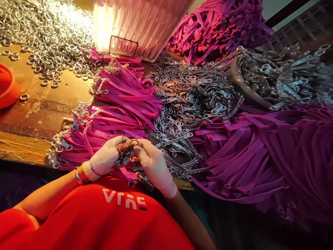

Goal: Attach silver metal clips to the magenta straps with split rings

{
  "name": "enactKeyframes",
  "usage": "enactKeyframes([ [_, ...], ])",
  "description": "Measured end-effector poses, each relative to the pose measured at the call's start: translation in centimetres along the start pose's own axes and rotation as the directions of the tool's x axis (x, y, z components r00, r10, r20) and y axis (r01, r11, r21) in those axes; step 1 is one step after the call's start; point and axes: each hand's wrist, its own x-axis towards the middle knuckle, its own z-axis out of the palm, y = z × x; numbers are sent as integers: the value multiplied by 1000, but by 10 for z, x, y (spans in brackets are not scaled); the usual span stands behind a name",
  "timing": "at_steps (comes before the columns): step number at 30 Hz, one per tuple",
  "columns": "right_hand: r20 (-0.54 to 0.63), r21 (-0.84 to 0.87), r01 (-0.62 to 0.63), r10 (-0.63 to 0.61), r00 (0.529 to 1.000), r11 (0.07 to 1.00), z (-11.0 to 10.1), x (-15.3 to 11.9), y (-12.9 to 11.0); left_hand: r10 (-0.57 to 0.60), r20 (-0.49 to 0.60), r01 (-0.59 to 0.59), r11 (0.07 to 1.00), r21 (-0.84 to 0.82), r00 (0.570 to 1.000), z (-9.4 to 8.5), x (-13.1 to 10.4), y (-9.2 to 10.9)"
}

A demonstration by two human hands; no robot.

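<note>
My left hand [106, 156], in a knitted dotted glove with brown wrapping on a finger, is closed around some metal links [122, 160]. My right hand [153, 165], in a thin white glove, pinches a metal ring [135, 142] against the left fingertips. Below the hands hangs a pink strap end [129, 174] with metal pieces beside it. Just beyond them lies a row of pink straps [125, 100] with silver rings and chains [56, 146] at their left ends.
Loose metal rings [59, 41] are heaped at the back left, near a red-orange container [9, 86]. Metal chains [192, 93] fill the middle right, beside a full bowl [240, 83]. Purple straps [247, 156] spread at right; more [215, 27] lie behind. A ribbed translucent panel [145, 24] stands at the back.
</note>
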Motion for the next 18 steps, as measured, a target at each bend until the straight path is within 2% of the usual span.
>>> enactKeyframes([
  [3, -15, -155, 63, -66, 998, 986, -5, 0, 1, 87, 5, -85, 961, 262, 996, -2, -2, 3],
  [5, 51, -298, 137, -128, 990, 944, -10, -1, 1, 167, 20, -159, 889, 429, 986, -4, -3, 6],
  [7, 108, -431, 223, -195, 975, 874, -11, -4, 3, 131, 38, -134, 882, 452, 991, -3, -4, 7],
  [8, 105, -489, 253, -231, 967, 835, -10, -7, 4, 59, 37, -69, 918, 391, 998, -1, -5, 6],
  [10, 29, -572, 280, -322, 946, 771, -3, -14, 9, -100, 41, 93, 983, 161, 994, 4, -3, 4],
  [12, -53, -557, 282, -372, 927, 781, 4, -21, 15, -190, 45, 193, 976, -97, 981, 8, 0, 1],
  [15, -66, -338, 222, -258, 964, 915, 1, -24, 22, -279, 86, 291, 911, -292, 957, 7, 7, 2],
  [17, -157, -242, 111, -152, 976, 964, -11, -20, 26, -320, 118, 340, 875, -344, 940, 0, 11, 9],
  [18, -232, -235, 66, -122, 965, 970, -18, -15, 29, -315, 107, 332, 866, -374, 943, -5, 13, 15],
])
